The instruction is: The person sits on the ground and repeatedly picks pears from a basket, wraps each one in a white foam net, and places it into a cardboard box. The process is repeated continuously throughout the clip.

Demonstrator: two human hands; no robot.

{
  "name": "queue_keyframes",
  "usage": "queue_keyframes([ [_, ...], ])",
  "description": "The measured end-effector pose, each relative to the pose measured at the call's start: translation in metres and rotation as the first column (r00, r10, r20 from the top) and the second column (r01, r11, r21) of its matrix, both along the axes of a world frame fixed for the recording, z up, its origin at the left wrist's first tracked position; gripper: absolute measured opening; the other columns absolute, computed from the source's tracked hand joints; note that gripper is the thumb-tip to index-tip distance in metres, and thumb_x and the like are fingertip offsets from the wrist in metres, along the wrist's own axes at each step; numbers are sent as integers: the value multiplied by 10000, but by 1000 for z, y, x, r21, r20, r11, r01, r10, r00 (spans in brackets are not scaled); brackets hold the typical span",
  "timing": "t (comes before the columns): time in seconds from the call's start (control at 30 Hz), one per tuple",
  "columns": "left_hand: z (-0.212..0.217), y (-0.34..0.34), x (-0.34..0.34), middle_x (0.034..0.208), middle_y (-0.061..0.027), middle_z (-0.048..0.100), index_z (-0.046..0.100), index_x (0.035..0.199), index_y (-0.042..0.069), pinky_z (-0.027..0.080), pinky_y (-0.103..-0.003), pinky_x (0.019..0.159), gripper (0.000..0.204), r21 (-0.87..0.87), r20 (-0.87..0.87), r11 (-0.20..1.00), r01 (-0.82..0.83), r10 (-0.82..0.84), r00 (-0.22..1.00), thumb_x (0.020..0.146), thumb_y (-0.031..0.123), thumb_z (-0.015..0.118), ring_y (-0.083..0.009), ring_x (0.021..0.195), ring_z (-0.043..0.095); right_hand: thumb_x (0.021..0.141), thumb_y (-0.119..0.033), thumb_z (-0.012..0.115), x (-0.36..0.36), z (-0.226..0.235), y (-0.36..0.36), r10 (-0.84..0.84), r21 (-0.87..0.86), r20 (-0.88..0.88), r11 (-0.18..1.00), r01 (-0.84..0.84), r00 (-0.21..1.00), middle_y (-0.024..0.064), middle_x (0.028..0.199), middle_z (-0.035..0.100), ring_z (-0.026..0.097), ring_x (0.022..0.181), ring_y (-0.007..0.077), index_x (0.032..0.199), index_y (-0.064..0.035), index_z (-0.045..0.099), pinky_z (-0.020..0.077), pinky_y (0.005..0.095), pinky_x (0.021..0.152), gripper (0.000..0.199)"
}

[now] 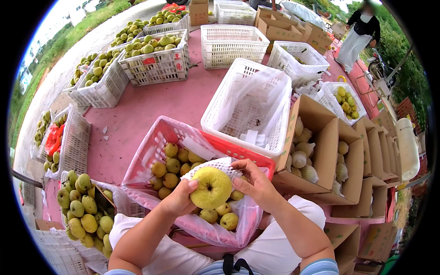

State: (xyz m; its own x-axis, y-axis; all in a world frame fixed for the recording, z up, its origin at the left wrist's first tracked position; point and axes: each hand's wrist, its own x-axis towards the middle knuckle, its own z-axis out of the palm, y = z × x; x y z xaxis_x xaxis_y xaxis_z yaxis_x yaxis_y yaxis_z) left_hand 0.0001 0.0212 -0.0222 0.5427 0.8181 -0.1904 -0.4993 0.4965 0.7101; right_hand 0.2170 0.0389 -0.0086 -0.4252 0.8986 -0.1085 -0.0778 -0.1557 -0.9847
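A large yellow-green pear (206, 192) sits in front of me, partly inside a white foam net sleeve (219, 166). My left hand (180, 200) grips the pear's left side, thumb along its skin. My right hand (257, 187) pinches the foam net and the pear's right side between thumb and fingers. Both are held above a red crate (179, 123) lined with pink-tinted plastic film, where several bare pears (172, 166) lie. Part of the crate's contents is hidden behind my hands and the pear.
A white crate (211, 110) with a plastic liner rests beyond the red one. Cardboard boxes (316, 176) of net-wrapped pears stand right. Heaped pears (87, 208) fill the near left; loaded white crates (158, 68) stand farther back. A person (362, 34) is at far right.
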Motion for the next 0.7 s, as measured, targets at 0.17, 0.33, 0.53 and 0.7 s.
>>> queue_keyframes([
  [0.17,-19,2,-10,1280,-129,534,378,1371,2,471,-385,972,830,83,-218,996,12,6,976,784,490,703,-229,1151,564,981,-273,548,0,-12,6,-53,-90,44,994,57,998,32,1108,548,528,1022,113,1233,-74,515,438,276,913,322],
  [0.33,-9,-7,-5,1325,-155,509,341,1397,-12,474,-400,967,1001,155,-112,976,154,-138,984,688,556,761,-270,1175,555,975,-228,553,3,-25,19,-135,-452,-196,892,33,971,36,1107,585,543,1044,117,1249,-94,526,438,285,943,306],
  [0.53,5,-31,-1,1332,-175,505,360,1395,3,482,-433,964,973,149,23,916,373,-381,924,696,584,707,-311,1170,558,983,-356,517,-31,-44,-20,551,106,-386,823,-558,739,73,1200,592,571,1104,139,1244,-66,549,444,292,965,392],
  [0.7,8,-39,2,1326,-177,510,372,1390,8,483,-445,964,940,64,118,908,413,-418,901,713,587,672,-317,1169,558,983,-346,514,-38,-47,-33,355,-114,-532,870,-481,769,63,1171,606,584,1072,139,1205,-63,560,453,296,949,363],
])
